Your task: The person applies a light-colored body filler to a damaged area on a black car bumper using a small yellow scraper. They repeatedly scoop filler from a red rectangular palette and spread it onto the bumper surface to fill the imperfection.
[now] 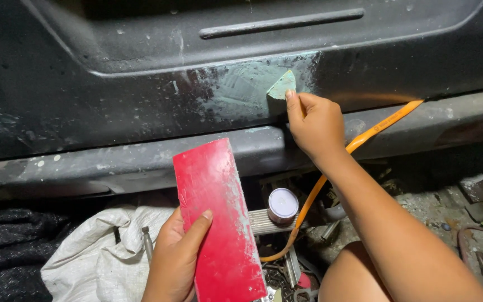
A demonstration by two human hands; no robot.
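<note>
My right hand grips a small pale green spreader and presses it against the dark car body panel, at the edge of a smeared greenish-grey filler patch. My left hand holds a long red flat board, dusted with pale filler, upright in front of the sill. The thumb lies across the board's face.
An orange hose runs from the right under my right forearm down to the ground. A small round tin with a white lid stands on a ribbed metal part. A white sack lies at the left, scrap tools at the right.
</note>
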